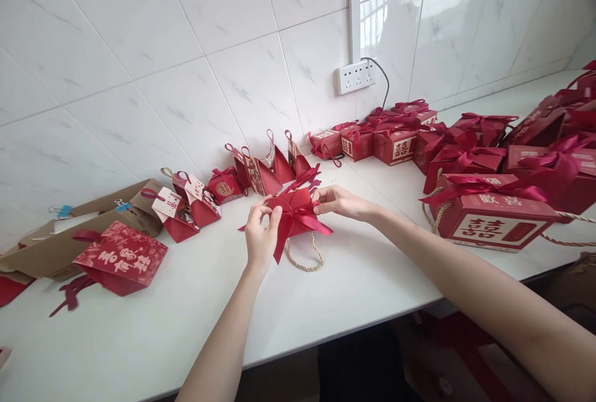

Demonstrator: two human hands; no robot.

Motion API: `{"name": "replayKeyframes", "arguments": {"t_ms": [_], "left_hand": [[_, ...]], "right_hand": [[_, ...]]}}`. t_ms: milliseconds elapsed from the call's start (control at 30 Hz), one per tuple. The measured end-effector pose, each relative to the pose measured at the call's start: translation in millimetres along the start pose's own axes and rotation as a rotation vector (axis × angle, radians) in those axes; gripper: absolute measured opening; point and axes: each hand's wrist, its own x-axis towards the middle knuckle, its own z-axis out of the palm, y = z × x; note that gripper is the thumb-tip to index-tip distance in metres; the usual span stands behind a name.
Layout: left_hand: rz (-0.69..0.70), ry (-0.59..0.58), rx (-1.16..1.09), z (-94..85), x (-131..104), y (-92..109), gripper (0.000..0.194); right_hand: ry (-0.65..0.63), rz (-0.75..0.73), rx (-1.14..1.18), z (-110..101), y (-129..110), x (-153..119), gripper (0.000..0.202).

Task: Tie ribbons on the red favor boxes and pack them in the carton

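A small red gift box (pixel 300 198) stands on the white table between my hands, with a glossy red ribbon (pixel 310 219) tied over its top. A twisted gold cord handle (pixel 321 258) loops out onto the table in front of it. My left hand (pixel 262 228) grips the left side of the box, thumb and fingers bent around its edge. On the other side, my right hand (pixel 342 203) pinches the right part of the ribbon. One ribbon tail hangs down by my left thumb; the undersides of the box are hidden.
Several ribboned red boxes (pixel 493 209) crowd the right side. Small peaked boxes (pixel 261 172) line the wall, and a red box with white characters (pixel 121 257) lies left beside brown paper bags (pixel 112 216). A power strip (pixel 356 77) is on the tiled wall.
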Motion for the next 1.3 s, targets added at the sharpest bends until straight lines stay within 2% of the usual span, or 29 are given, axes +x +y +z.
{"name": "replayKeyframes", "arguments": {"t_ms": [167, 233, 333, 400, 533, 667, 833, 967, 1067, 1133, 1200, 1300], "left_hand": [[0.135, -0.033, 0.176, 1.4, -0.4, -1.4, 0.029], [0.184, -0.034, 0.211, 4.0, -2.6, -1.6, 0.03], [0.278, -0.062, 0.21, 10.3, -8.6, -1.6, 0.037], [0.348, -0.097, 0.219, 15.4, -13.3, -1.7, 0.04], [0.405, -0.125, 0.247, 23.0, -19.0, -2.3, 0.034], [0.415, -0.131, 0.245, 24.3, -19.1, -2.4, 0.031], [0.389, -0.117, 0.225, 22.4, -18.2, -3.2, 0.032], [0.388, -0.12, 0.204, 21.3, -17.5, -4.4, 0.033], [0.36, -0.112, 0.17, 20.8, -16.5, -4.0, 0.03], [0.311, -0.094, 0.124, 20.1, -15.8, -2.8, 0.03], [0.228, -0.072, 0.064, 18.9, -14.9, -0.5, 0.029], [0.062, -0.038, -0.06, 16.3, -12.5, 5.2, 0.031]], "right_hand": [[0.08, -0.006, -0.008, 3.3, -1.3, 0.8, 0.028], [0.227, -0.073, -0.102, 7.8, -4.5, -0.2, 0.029], [0.466, -0.306, -0.434, 16.0, -9.1, -2.4, 0.026], [0.445, -0.409, -0.665, 20.0, -10.2, -3.3, 0.026], [0.302, -0.374, -0.834, 21.0, -6.6, -1.9, 0.015], [0.35, -0.365, -0.793, 19.2, -3.5, 0.9, 0.006], [0.46, -0.25, -0.517, 19.4, -9.8, 0.9, 0.038], [0.435, -0.224, -0.42, 18.3, -11.1, 1.5, 0.025], [0.456, -0.227, -0.356, 16.2, -9.4, 2.7, 0.027], [0.495, -0.213, -0.285, 14.4, -10.2, 2.2, 0.03], [0.51, -0.197, -0.205, 13.3, -13.0, 0.0, 0.023], [0.382, -0.127, -0.19, 14.9, -18.2, -4.1, 0.029]]}}
